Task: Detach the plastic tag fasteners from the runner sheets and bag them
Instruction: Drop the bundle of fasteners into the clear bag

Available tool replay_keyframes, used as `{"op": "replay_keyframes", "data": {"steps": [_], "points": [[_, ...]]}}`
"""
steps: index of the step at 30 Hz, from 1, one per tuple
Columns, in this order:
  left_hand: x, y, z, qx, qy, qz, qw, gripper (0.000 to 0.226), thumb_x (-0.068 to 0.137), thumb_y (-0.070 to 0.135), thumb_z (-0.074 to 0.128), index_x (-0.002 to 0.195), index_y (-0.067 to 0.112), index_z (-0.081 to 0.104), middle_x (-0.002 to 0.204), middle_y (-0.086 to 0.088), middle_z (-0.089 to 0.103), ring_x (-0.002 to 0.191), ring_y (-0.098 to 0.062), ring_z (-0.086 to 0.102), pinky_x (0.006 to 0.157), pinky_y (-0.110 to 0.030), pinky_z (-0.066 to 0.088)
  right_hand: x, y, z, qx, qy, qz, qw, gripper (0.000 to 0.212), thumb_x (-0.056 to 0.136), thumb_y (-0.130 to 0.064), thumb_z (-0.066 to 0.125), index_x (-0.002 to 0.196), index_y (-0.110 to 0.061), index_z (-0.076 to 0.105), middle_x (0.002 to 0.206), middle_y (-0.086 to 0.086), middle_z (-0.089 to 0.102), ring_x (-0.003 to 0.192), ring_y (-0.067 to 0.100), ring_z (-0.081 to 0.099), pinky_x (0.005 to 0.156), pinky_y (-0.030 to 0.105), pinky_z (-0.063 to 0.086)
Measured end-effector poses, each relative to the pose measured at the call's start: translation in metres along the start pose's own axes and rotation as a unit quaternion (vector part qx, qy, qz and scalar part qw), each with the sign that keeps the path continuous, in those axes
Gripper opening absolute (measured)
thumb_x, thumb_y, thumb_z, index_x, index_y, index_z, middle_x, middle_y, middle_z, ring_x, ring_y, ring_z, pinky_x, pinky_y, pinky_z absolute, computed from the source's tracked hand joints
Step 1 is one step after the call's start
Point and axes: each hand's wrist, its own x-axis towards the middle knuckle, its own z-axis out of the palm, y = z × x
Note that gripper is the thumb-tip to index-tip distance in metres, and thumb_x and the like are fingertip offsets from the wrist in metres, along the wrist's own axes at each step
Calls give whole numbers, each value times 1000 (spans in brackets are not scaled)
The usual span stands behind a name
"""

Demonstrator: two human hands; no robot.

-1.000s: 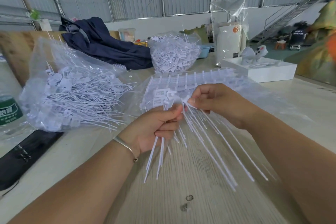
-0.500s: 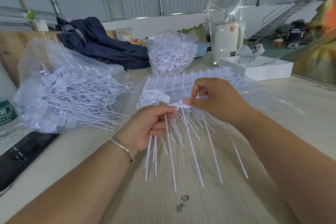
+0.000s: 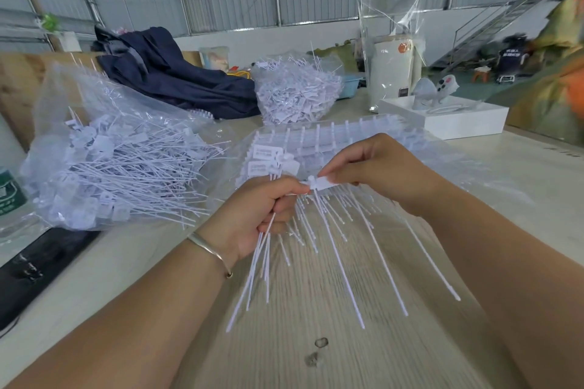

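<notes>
**White plastic fasteners, one being pulled off the strip**

White plastic is nearly all the head view shows. The left hand (image 3: 268, 211) is closed in a fist round a small bunch of loose fasteners (image 3: 262, 265), whose thin tails hang down and fan out below the palm. The right hand (image 3: 376, 167) pinches the flat head of one fastener (image 3: 320, 182) between thumb and forefinger, just beside the left thumb; the other fingers are curled under. More tails (image 3: 357, 249) spread downward from the strip between the hands, over the pale wood-grain table (image 3: 316, 357).

Just behind the hands lies a sheet of fasteners (image 3: 316, 139) not yet separated, under clear film. To the left a clear bag (image 3: 104, 167) holds a heap of finished ones, and a second full bag (image 3: 297, 91) stands further back, near a dark blue garment (image 3: 177, 79). A white box (image 3: 458, 120) sits to the right, a bottle (image 3: 8, 193) at the left edge.

These pieces look very light and springy; the tails are likely to bend and tangle rather than break. The flat head seems the best place to hold, close to the joint, where a short twist should snap it free. Gripping tails alone would likely let them slide.
</notes>
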Motion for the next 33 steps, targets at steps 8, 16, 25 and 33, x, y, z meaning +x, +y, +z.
{"op": "replay_keyframes", "data": {"steps": [8, 16, 25, 33], "points": [[-7, 4, 12, 115, -53, 23, 992, 15, 75, 12, 72, 73, 15, 58, 47, 6, 28, 40, -9, 22, 38, -18, 18, -1, -5, -8, 7, -14, 49, 999, 22, 72, 5, 60, 60, -7, 74, 46, 3, 47, 48, 9, 36, 47, 13, 33], [0, -7, 29, 283, 99, 91, 950, 17, 72, 23, 72, 72, 11, 61, 61, 3, 50, 51, -10, 46, 41, -16, 33, 2, 2, 0, -106, 30, 70, 991, 13, 70, -7, 64, 63, -4, 74, 37, -4, 38, 39, 7, 30, 49, 23, 31], [2, -15, 42, 408, 208, 201, 866, 17, 79, 33, 50, 68, 20, 52, 56, 4, 53, 51, -14, 51, 49, -24, 32, 7, 2, 10, -192, 80, 65, 976, 48, 73, -12, 67, 29, -29, 55, 30, -11, 38, 35, 2, 42, 49, 22, 26], [8, -6, -18, 262, 294, 129, 910, 33, 81, 12, 67, 53, 19, 50, 40, 9, 45, 41, -11, 44, 39, -20, 29, 7, 9, -8, 12, 165, -16, 986, 21, 77, -7, 61, 60, -12, 73, 58, -2, 64, 57, 7, 52, 62, 26, 40]]}}
